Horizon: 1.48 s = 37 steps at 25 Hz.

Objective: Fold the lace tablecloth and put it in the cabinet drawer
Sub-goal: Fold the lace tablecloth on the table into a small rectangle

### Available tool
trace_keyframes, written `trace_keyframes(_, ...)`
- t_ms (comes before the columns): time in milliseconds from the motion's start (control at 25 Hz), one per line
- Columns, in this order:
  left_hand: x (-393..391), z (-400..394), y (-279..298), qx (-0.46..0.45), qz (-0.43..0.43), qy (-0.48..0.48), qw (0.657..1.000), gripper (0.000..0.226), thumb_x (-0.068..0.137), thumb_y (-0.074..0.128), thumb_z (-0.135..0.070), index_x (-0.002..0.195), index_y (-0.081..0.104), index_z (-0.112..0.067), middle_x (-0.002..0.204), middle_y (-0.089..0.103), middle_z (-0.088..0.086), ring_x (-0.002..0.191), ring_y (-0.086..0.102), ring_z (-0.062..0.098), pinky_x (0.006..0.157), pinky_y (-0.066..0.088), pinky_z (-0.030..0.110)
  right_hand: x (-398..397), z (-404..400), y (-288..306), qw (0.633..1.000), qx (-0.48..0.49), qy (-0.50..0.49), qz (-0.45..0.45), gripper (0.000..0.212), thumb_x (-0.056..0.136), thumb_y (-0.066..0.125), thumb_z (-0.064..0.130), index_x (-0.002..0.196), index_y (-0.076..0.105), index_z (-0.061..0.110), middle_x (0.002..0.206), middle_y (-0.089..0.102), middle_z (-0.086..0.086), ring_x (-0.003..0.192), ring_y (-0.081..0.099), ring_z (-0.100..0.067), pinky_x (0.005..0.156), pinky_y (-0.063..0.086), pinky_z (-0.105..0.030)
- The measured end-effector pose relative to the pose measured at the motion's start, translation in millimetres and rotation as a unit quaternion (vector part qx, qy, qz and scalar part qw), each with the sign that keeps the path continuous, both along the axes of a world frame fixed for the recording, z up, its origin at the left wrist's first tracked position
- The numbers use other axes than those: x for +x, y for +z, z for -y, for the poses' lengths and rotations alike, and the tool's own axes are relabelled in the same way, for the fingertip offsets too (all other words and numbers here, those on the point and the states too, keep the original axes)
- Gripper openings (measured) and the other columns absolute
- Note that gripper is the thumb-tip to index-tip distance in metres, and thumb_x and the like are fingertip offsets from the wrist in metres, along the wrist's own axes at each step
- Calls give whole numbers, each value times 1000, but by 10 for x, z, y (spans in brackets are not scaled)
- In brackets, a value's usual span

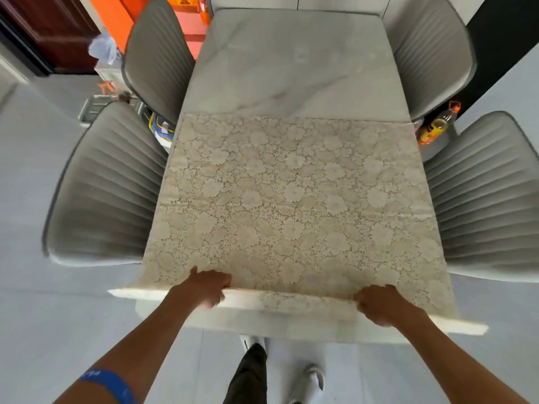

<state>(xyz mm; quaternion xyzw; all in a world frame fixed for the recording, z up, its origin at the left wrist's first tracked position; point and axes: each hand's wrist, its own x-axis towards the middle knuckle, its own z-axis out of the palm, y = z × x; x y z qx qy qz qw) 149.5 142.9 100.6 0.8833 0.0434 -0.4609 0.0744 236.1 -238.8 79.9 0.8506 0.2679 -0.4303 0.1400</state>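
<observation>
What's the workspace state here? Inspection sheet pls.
Surface: marble table, far half bare.
Job's things: lace tablecloth lies flat over the near half, near edge hanging over the table edge; no cabinet in view.
Clutter: nothing seen on the table.
Grippers: left hand and right hand each grip the cloth's near edge.
Cables: nothing seen.
Surroundings: four grey chairs, two on each side; bottle on the floor at right; orange object at top left.
</observation>
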Motion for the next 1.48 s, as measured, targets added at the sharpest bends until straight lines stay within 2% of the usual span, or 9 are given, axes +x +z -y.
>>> trace_keyframes(240, -400, 109, 335, 18, 145, 38, 989, 8, 94, 53, -21, 98, 47, -23, 83, 64, -6, 85, 59, 19, 106, 28, 46, -239, 148, 232, 987, 66, -61, 133, 28, 94, 41, 16, 117, 53, 28, 110, 66, 7, 103, 61, -16, 87, 33, -36)
trace_keyframes(360, -348, 89, 446, 54, 207, 47, 976, 11, 95, 51, -18, 91, 44, -25, 72, 55, -11, 87, 62, 19, 111, 22, 47, -106, 112, 384, 975, 89, -88, 186, 29, 92, 44, 12, 116, 51, 26, 100, 68, 6, 96, 64, -18, 82, 32, -35)
trace_keyframes(480, -20, 27, 490, 87, 259, 38, 961, 12, 95, 49, -14, 93, 44, -25, 71, 55, -12, 88, 64, 18, 114, 21, 47, 174, 42, 439, 957, 92, -90, 259, 27, 93, 47, 15, 116, 54, 27, 101, 69, 6, 96, 64, -19, 85, 36, -36)
trace_keyframes(680, 1045, -237, 368, 121, 303, 5, 945, 22, 95, 45, -15, 116, 49, -21, 94, 69, -2, 91, 66, 21, 109, 28, 43, 972, -220, 452, 919, 51, -96, 380, 8, 86, 65, 14, 88, 68, 21, 73, 70, 2, 68, 65, -22, 71, 43, -35)
trace_keyframes(880, 2149, -551, 133, 161, 272, -25, 948, 28, 88, 49, -11, 115, 51, -21, 86, 61, -5, 89, 65, 20, 109, 27, 44, 1971, -547, 291, 923, 27, -97, 372, 31, 84, 53, 6, 110, 63, 21, 93, 70, 1, 86, 65, -23, 79, 42, -37)
trace_keyframes(1080, 2956, -931, -137, 204, 194, 6, 960, 10, 77, 57, -19, 86, 59, -23, 62, 51, -10, 56, 45, 14, 111, 20, 59, 2796, -696, -72, 927, 25, -73, 367, 12, 94, 53, 22, 98, 64, 18, 83, 71, 0, 78, 66, -24, 79, 43, -37)
trace_keyframes(1280, 3105, -1335, -199, 292, 113, -6, 950, 6, 75, 59, -30, 78, 58, -25, 69, 60, -10, 68, 52, 15, 110, 24, 60, 3290, -602, -252, 976, 28, -115, 181, 12, 90, 48, 26, 93, 58, 30, 80, 65, 11, 69, 54, -12, 85, 36, -35)
trace_keyframes(1400, 3203, -1230, -318, 121, 171, -11, 978, 23, 86, 62, -33, 108, 59, -24, 115, 60, -2, 107, 56, 20, 106, 38, 47, 3364, -527, -292, 969, 119, -89, 197, 11, 91, 51, 26, 91, 62, 24, 92, 63, 6, 86, 55, -18, 78, 40, -32)
trace_keyframes(1480, 3236, -1112, -406, 9, 197, 27, 980, 21, 89, 65, -29, 109, 62, -22, 131, 49, 4, 112, 54, 21, 96, 49, 38, 3378, -480, -294, 957, 198, -90, 193, 10, 90, 58, 26, 89, 64, 18, 96, 60, 0, 93, 55, -23, 79, 42, -35)
